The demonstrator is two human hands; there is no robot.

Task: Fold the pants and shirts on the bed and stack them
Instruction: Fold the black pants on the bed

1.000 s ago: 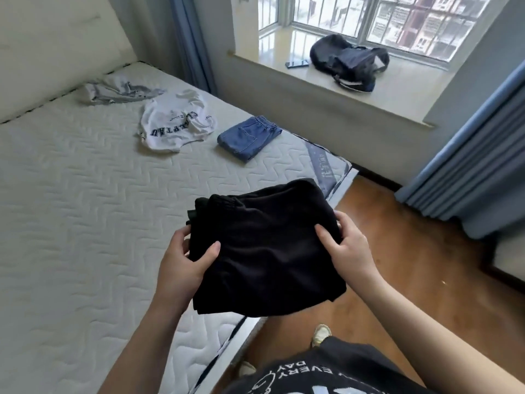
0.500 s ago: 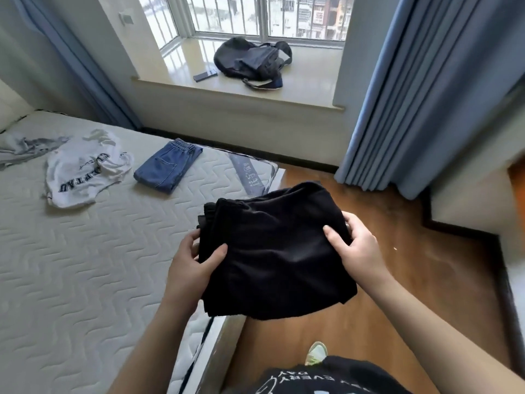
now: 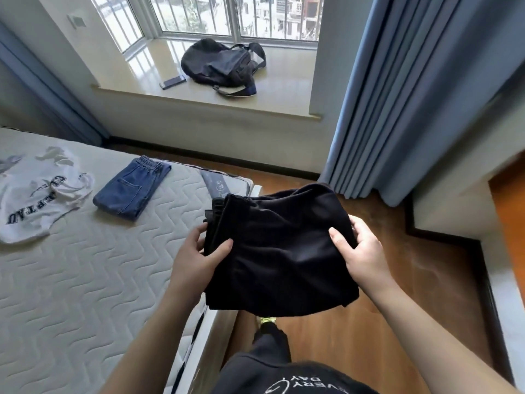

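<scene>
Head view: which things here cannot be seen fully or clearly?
- White shirt: cut off by the left edge of the head view.
- Black pants: the underside faces away; each hand's grip hides fingers beneath, left hand, right hand.
- Phone on the windowsill: too small for details.
- Bed: runs off the frame.

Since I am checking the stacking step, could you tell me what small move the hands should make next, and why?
Probably carry the black pants left and set them on the jeans. Both the left hand and the right hand grip them already folded, held over the bed's edge, and the jeans lie folded on the bed as the only stack base.
</scene>
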